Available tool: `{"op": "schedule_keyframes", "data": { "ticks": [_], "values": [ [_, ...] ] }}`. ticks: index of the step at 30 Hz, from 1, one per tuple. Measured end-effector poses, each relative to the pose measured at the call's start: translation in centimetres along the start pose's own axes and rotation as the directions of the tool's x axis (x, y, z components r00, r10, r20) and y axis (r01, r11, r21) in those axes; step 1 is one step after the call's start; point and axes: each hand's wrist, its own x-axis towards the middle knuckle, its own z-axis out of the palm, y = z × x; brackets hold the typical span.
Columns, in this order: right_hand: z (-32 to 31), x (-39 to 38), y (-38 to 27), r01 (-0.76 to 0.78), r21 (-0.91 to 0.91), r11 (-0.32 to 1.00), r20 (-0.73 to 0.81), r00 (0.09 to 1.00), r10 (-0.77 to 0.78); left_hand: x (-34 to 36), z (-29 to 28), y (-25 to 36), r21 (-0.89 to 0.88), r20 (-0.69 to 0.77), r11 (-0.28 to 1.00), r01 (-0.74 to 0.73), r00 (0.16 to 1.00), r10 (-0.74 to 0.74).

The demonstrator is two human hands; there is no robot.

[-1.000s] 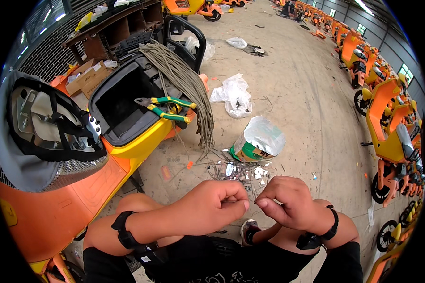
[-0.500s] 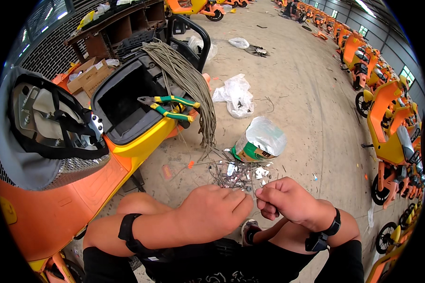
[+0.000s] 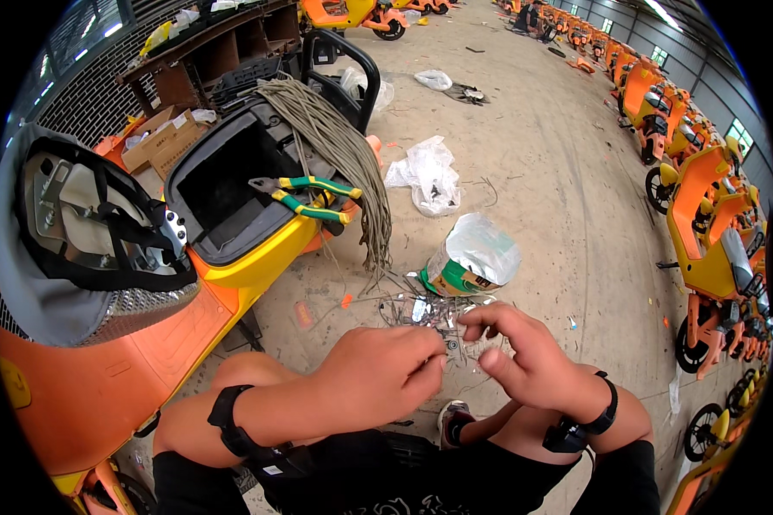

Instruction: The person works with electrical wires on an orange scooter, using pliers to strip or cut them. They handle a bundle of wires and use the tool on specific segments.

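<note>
- Far left: upturned scooter seat [image 3: 77, 249], grey rim, black straps across a pale underside, resting above the orange scooter body [image 3: 86, 386].
- Just right of it: open black storage compartment [image 3: 232, 193] with a yellow edge along the near side.
- On that compartment's right rim: pliers with green and yellow handles [image 3: 305, 196], lying flat, handles spread.
- Beside the pliers, draped over the rim and hanging down toward the floor: thick bundle of grey cable [image 3: 339, 150].
- Lower centre-left: left hand [image 3: 378, 378], black band on the wrist, fingers curled together with thumb and forefinger tips pinched on something too small to make out.
- Between and just beyond both hands, on the concrete floor [image 3: 532, 172]: small heap of thin metal wire pieces [image 3: 421, 311], tangled and shiny; the left fingertips held right over its near edge.
- Just behind the heap: torn green and white foil bag [image 3: 472, 262], lying on its side, silver lining open upward.
- Farther back: crumpled clear plastic bag [image 3: 429, 172] on the floor, well apart from the hands.
- Lower centre-right: right hand [image 3: 524, 360], black wrist strap, forefinger and thumb brought together near the left fingertips, other fingers loosely bent; whether anything is gripped cannot be told.
- Far right: row of orange scooters [image 3: 713, 232] parked along the edge of the hall.
</note>
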Motion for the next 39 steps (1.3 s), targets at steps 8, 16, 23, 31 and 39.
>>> {"op": "schedule_keyframes", "data": {
  "ticks": [8,16,23,31,39],
  "values": [
    [-1.5,0.9,-0.9,0.512,-0.349,0.785,0.242,0.858,-0.453,0.7,-1.4,0.1,-0.46,0.466,0.725,0.513,0.834,-0.295],
    [-1.1,0.6,-1.2,0.476,-0.342,0.81,0.148,0.879,-0.453,0.8,-1.1,-0.1,-0.562,0.497,0.631,0.534,0.828,-0.258],
    [-0.8,0.2,-1.0,0.321,-0.275,0.906,0.11,0.947,-0.302,0.5,-0.8,0.2,-0.581,0.4,0.671,0.46,0.88,-0.257],
    [-0.2,-0.4,-1.5,-0.084,-0.002,0.996,0.075,0.994,0.084,0.4,-1.3,0.8,-0.428,0.34,0.82,0.381,0.908,-0.244],
    [0.2,-0.2,-2.0,-0.503,0.204,0.84,0.177,0.863,0.474,-0.1,-0.3,0.3,-0.143,0.08,0.99,0.0,0.997,0.012]
  ]
}}
